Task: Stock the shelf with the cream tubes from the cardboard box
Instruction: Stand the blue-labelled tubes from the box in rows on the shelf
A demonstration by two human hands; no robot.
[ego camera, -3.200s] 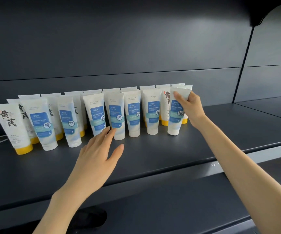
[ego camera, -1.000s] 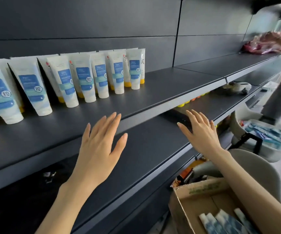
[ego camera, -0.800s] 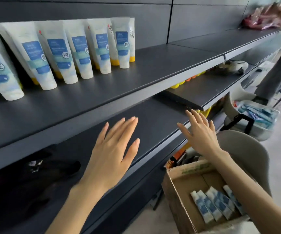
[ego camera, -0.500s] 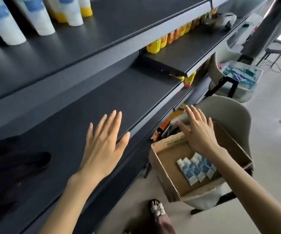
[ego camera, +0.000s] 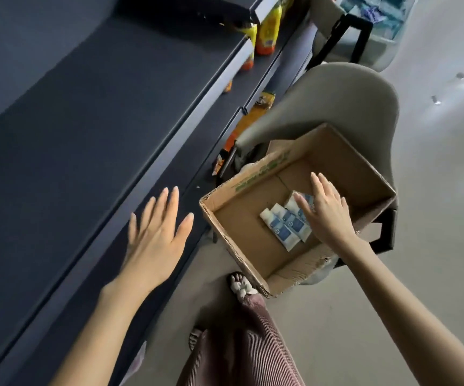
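Note:
An open cardboard box (ego camera: 236,246) sits on a grey chair to my right. Several white cream tubes with blue labels (ego camera: 283,221) lie flat on its floor. My right hand (ego camera: 324,211) is inside the box with straight fingers, over the right end of the tubes; I cannot tell whether it touches them. My left hand (ego camera: 155,240) hovers flat and spread over the front edge of a dark shelf (ego camera: 72,129), holding nothing. The stocked shelf with the standing tubes is out of view above.
The grey chair (ego camera: 334,104) backs onto the shelving. Yellow and orange bottles (ego camera: 267,32) stand on lower shelves beyond it. A basket with blue packets (ego camera: 378,12) is at the top right. My feet and striped trousers (ego camera: 242,344) are below the box, on pale floor.
My view has swung down from the stocked shelf to the box. My right hand left the standing tubes and dropped into the box. My left hand came down, still spread.

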